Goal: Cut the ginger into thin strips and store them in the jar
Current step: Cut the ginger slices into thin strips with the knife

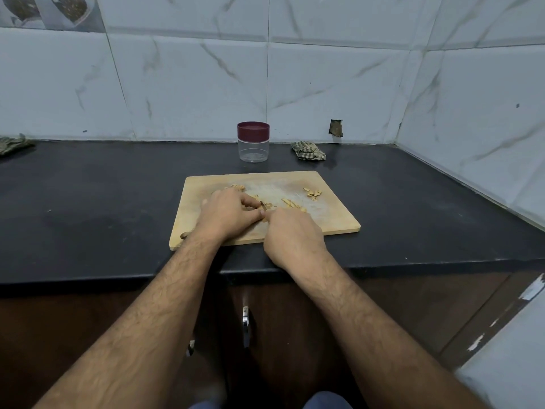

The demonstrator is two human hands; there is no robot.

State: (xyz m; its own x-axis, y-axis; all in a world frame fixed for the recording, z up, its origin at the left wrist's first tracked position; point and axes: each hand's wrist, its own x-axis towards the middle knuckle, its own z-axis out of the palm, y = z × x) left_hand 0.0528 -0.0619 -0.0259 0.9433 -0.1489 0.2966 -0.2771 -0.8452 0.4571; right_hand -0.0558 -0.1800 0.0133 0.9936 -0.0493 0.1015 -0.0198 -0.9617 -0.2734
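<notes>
both hands, left (227, 212) and right (290, 231), curl over ginger (265, 206) on the board (330, 214); grip contents and ginger's axis unclear.

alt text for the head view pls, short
Two bare hands work close together over cut ginger pieces on a wooden cutting board, left hand beside right hand. Behind the board on the black counter stands a clear jar, maroon lid on, beside a crumpled cloth.
</notes>
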